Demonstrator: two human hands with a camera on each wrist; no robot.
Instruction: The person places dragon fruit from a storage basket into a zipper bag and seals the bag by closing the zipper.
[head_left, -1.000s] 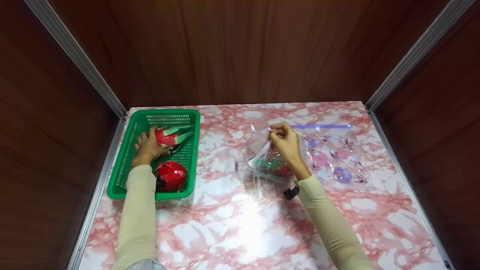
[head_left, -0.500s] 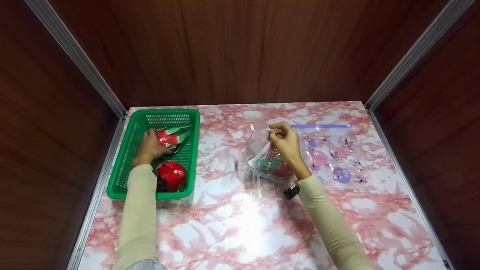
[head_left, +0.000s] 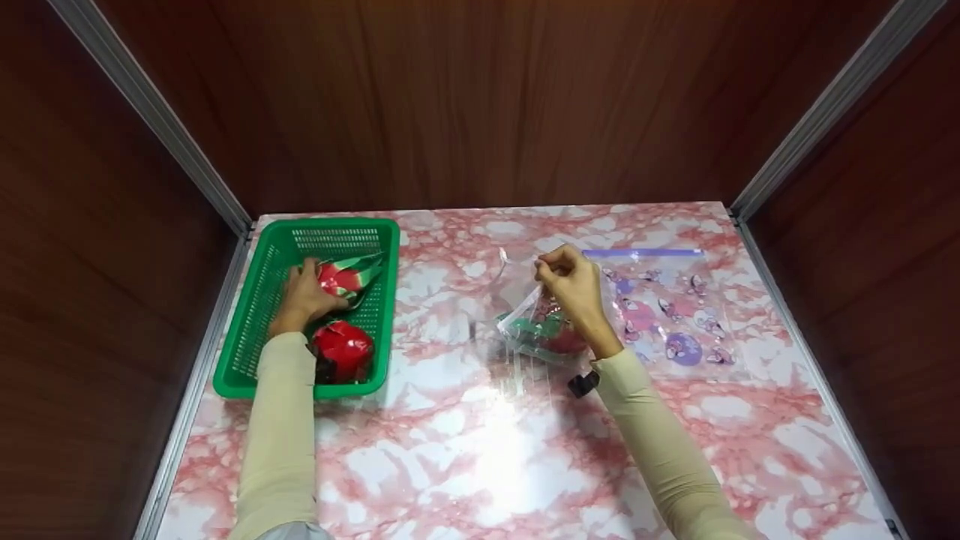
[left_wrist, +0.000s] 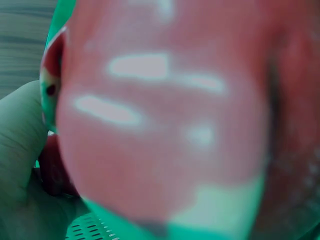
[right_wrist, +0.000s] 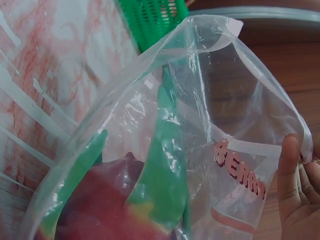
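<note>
My left hand is inside the green basket, gripping the far dragon fruit, fingers behind it and thumb in front. A second red dragon fruit lies nearer, beside my wrist. In the left wrist view a glossy red fruit fills most of the picture, with part of my hand at the left edge. My right hand pinches the rim of a clear zip bag, holding its mouth apart. Inside the bag sits another dragon fruit with green leaf tips.
Right of my right hand, a flat printed zip bag with a purple zip strip lies on the pink marbled table. Dark wood panels with metal corner posts stand at the back and sides.
My left hand has shifted slightly right around the far dragon fruit, whose leaves have turned a little. My right index finger has curled in closer to the bag's rim.
</note>
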